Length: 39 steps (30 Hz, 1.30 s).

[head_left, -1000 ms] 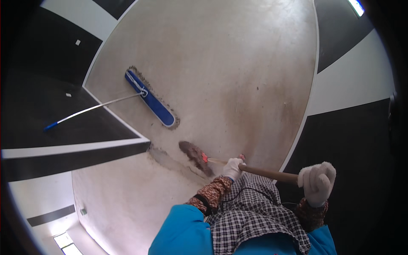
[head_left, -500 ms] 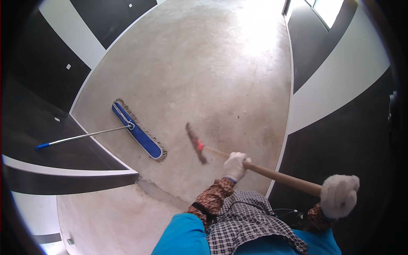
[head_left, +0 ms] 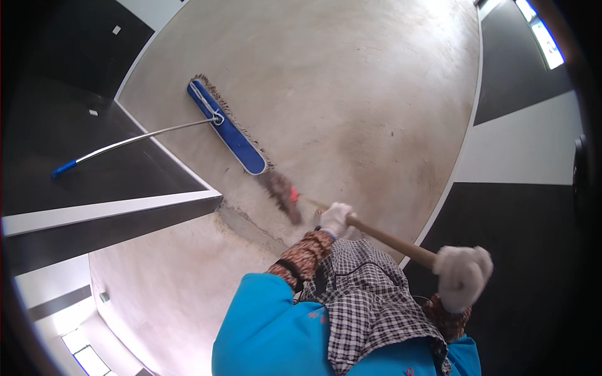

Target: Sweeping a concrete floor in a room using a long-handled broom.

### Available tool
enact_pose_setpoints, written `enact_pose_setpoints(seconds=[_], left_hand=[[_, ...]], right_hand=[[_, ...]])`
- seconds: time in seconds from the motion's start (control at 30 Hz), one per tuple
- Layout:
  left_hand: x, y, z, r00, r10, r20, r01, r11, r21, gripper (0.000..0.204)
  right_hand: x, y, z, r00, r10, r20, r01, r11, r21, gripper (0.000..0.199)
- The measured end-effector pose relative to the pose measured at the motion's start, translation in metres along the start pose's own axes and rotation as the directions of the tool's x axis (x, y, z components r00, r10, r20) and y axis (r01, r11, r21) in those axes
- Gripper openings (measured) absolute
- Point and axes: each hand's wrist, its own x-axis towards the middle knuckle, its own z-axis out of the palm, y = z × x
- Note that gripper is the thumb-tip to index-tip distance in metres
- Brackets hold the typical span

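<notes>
My left hand [head_left: 337, 219], in a white knit glove, is closed around the lower part of the wooden handle of a broom [head_left: 392, 241]. Higher up, my right hand [head_left: 463, 276], gloved the same way, grips near the handle's top end. The broom's brown bristle head [head_left: 278, 192] with its red socket is on the floor, smeared by motion. Its far tip lies close to the near end of a blue flat dust mop [head_left: 235, 139]; whether they touch I cannot tell. Dirt is faintly visible on the floor right of the broom head.
The dust mop's metal pole [head_left: 125, 143] leans against a dark wall [head_left: 144, 172] on the left. A wall corner [head_left: 218, 194] juts out beside a rough strip in the concrete floor [head_left: 326, 81]. Black and white walls [head_left: 508, 238] run along the right.
The broom head has swung left toward the dust mop, with both hands still holding the handle. My view has shifted and tilted, so the dust mop appears farther up and to the right.
</notes>
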Motion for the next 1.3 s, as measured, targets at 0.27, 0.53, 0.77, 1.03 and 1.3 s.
enact_pose_setpoints(seconds=[0.27, 0.53, 0.77, 1.03, 1.3], left_hand=[[0.078, 0.1, -0.057, 0.96, 0.226, -0.164, -0.254, 0.951, -0.175, 0.016], [0.042, 0.072, -0.078, 0.989, 0.14, 0.054, -0.142, 0.99, 0.018, 0.011], [0.087, 0.081, -0.03, 0.985, 0.147, 0.09, -0.145, 0.989, -0.027, 0.008], [0.065, 0.149, -0.041, 0.895, 0.446, 0.01, -0.437, 0.881, -0.18, 0.037], [0.073, 0.037, -0.026, 0.965, -0.239, -0.111, 0.194, 0.929, -0.315, 0.035]], right_hand=[[0.023, -0.057, 0.039, 0.975, -0.201, 0.093, 0.197, 0.979, 0.047, 0.026], [0.033, -0.048, 0.03, 0.966, -0.119, -0.228, 0.106, 0.992, -0.067, 0.031], [0.014, -0.04, 0.021, 0.974, -0.127, -0.188, 0.114, 0.99, -0.077, 0.023], [0.051, -0.072, -0.057, 1.0, 0.011, -0.024, -0.018, 0.952, -0.306, 0.034], [0.161, 0.101, -0.116, 0.792, 0.484, 0.371, -0.308, 0.842, -0.442, 0.032]])
